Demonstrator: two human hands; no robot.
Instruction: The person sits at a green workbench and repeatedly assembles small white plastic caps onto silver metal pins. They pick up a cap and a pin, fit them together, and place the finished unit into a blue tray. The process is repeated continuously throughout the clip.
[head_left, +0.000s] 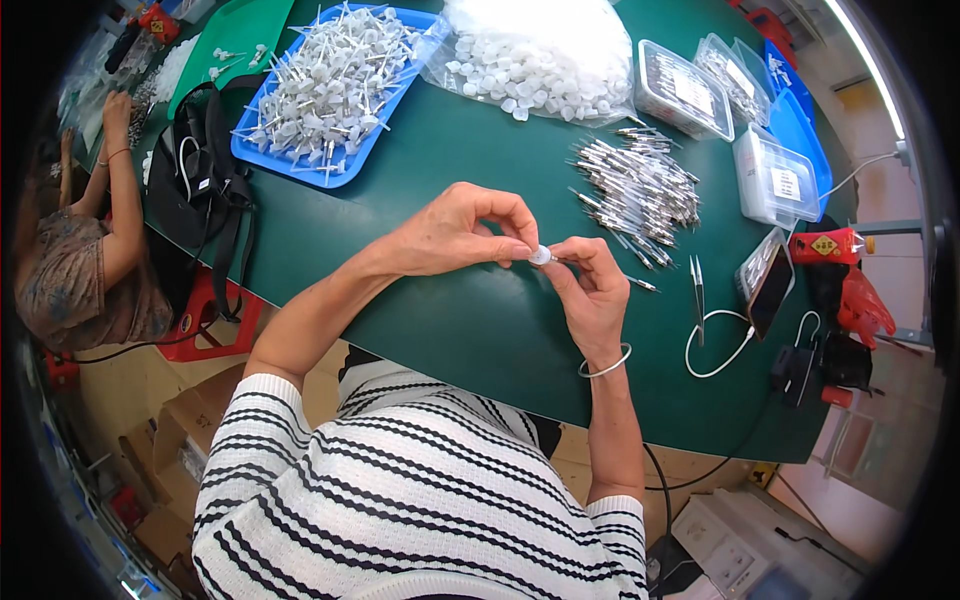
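Observation:
Over the near part of the green table, my two hands meet at a small white translucent cap (541, 255). My left hand (468, 232) pinches the cap between thumb and fingertips. From the other side, my right hand (592, 288) is closed on a slim metal-tipped rod (554, 260), whose end meets the cap; most of the rod is hidden by the fingers. Just right of that hand shows another short metal piece (645, 285); I cannot tell if it is held or lies on the table. Beyond lies a loose pile of metal-tipped rods (640, 185).
A blue tray (335, 181) holds many capped rods. Behind lies a clear bag of white caps (525, 85). To the right are lidded plastic boxes (685, 90), tweezers (698, 290), a propped phone (771, 298) and a white cable (715, 373). A black bag (205, 150) and another person (95, 260) are left.

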